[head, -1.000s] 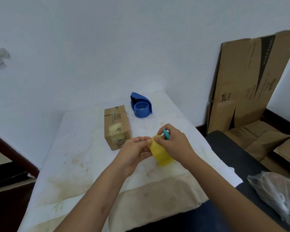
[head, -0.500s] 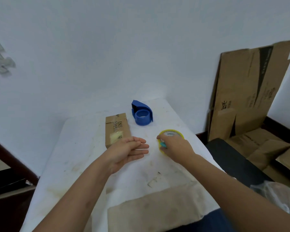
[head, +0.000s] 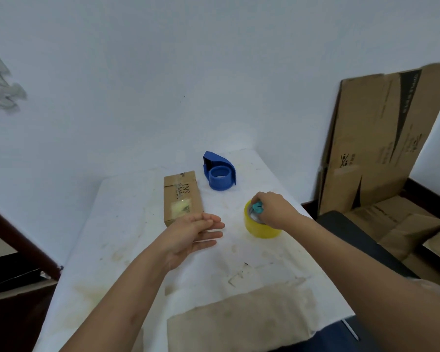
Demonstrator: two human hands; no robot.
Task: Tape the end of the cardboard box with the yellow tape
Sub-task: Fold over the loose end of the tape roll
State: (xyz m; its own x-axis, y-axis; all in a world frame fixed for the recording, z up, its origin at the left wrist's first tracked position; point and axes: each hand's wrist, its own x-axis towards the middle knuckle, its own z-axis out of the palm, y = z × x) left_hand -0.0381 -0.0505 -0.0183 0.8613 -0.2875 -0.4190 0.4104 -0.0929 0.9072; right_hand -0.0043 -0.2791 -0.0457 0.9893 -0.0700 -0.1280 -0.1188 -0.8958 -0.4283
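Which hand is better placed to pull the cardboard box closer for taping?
Left. The left hand hovers open and empty right beside the cardboard box, while the right hand is occupied on the yellow tape, farther from the box.

Right hand (head: 272, 209) covers part of yellow tape roll (head: 261, 226); teal item (head: 257, 207) mostly hidden. Box (head: 183, 196) print too small to read beyond "INS".

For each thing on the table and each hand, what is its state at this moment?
cardboard box: lying on the table, closed, a tape patch on top.
yellow tape: roll lying flat on the table, under the right hand.
blue tape dispenser: resting on the table, untouched.
left hand: open, empty, near the box's near end.
right hand: on top of the roll, holding a small teal tool.
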